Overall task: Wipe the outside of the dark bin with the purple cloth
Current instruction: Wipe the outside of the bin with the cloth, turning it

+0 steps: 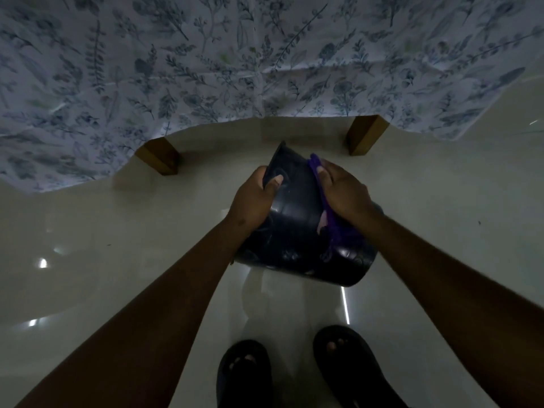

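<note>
- Here, the dark bin (297, 228) is held tilted in the air above the glossy pale floor (117, 245), between the person's two hands, in front of the person's feet.
- One end of the bin points away toward the table; the other, wider end faces down and toward the person, and its rounded side wall is turned up to the camera.
- The left hand (253, 201) grips the bin's left side near the far end, thumb laid across the upper wall and fingers wrapped out of sight beneath.
- The right hand (341, 189) is closed over the purple cloth (329, 219), pressing it against the bin's right side.
- The cloth runs as a narrow bunched strip along the wall, from beyond the fingertips down past the wrist, with a pale patch showing at one fold.
- Faint raised patterns show on the bin's dark surface; their shape is too dim to make out.
- Beyond the bin, a leaf-printed tablecloth (206, 69) hangs low over two wooden table legs (160, 156).
- Two dark open-toed sandals (341, 363) stand on the floor at the bottom edge.
</note>
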`<state>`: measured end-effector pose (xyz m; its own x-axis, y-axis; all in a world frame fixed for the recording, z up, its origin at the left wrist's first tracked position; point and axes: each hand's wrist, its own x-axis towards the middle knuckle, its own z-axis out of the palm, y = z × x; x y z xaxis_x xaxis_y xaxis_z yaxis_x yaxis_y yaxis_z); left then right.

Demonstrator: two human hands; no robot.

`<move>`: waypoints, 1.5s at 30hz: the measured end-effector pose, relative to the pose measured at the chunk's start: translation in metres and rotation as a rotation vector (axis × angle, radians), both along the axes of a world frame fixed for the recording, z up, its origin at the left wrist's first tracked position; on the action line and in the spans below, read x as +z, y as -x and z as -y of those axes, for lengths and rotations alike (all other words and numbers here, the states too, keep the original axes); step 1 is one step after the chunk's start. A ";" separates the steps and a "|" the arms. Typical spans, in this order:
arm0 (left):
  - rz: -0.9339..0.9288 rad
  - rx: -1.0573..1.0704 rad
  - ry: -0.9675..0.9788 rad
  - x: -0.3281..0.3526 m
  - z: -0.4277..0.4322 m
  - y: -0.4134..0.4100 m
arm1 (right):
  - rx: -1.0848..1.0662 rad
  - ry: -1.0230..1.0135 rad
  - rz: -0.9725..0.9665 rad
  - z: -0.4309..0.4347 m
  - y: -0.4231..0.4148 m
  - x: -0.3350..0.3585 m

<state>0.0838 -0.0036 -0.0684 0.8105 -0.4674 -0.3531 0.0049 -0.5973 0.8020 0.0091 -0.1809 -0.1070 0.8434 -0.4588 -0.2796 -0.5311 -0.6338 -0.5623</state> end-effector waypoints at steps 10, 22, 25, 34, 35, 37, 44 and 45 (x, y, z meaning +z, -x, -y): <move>0.036 0.015 -0.048 -0.003 0.005 -0.005 | 0.319 0.325 0.101 -0.080 0.087 -0.006; -0.197 0.106 -0.086 0.015 -0.006 -0.006 | 0.134 -0.154 -0.019 -0.028 0.011 -0.014; -0.277 0.071 -0.002 0.018 -0.026 0.011 | 0.069 -0.247 -0.133 -0.011 -0.003 -0.020; 0.073 -0.049 -0.183 0.006 -0.016 0.004 | 0.255 0.194 0.102 -0.079 0.076 -0.002; 0.058 -0.047 -0.176 0.005 -0.012 0.002 | 0.330 0.269 0.088 -0.095 0.096 -0.001; 0.022 -0.054 -0.160 0.005 -0.006 -0.001 | 0.420 0.338 0.103 -0.114 0.118 -0.003; 0.045 -0.012 -0.116 0.003 -0.011 0.004 | 0.004 0.023 0.027 -0.036 0.025 -0.009; 0.056 -0.006 -0.120 0.003 -0.011 0.005 | 0.000 -0.105 -0.049 -0.022 0.015 -0.013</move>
<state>0.0784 0.0076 -0.0654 0.8281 -0.4292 -0.3606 -0.0418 -0.6887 0.7238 -0.0055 -0.1589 -0.1195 0.8277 -0.4246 -0.3669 -0.5594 -0.5730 -0.5990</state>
